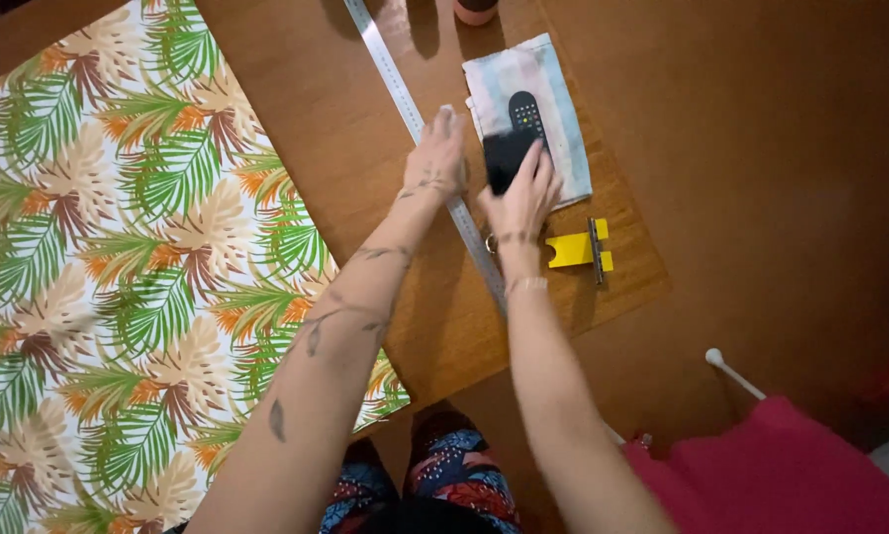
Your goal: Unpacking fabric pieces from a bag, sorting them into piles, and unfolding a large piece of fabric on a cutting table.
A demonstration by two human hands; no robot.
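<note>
My left hand (436, 153) rests fingers-down on a long metal ruler (393, 81) that runs diagonally across the wooden table (345, 129). My right hand (521, 198) lies just right of the ruler, its fingers on a small black object (505, 154). That black object sits on a folded pale striped cloth (563, 109), below a black remote control (525, 111). Whether my right hand grips the black object or only presses on it is unclear.
A large sheet with a green and orange leaf print (118, 277) covers the table's left side. A yellow tool with a dark bar (583, 249) lies right of my right wrist. A pink cloth (791, 475) and a white rod (731, 374) are lower right.
</note>
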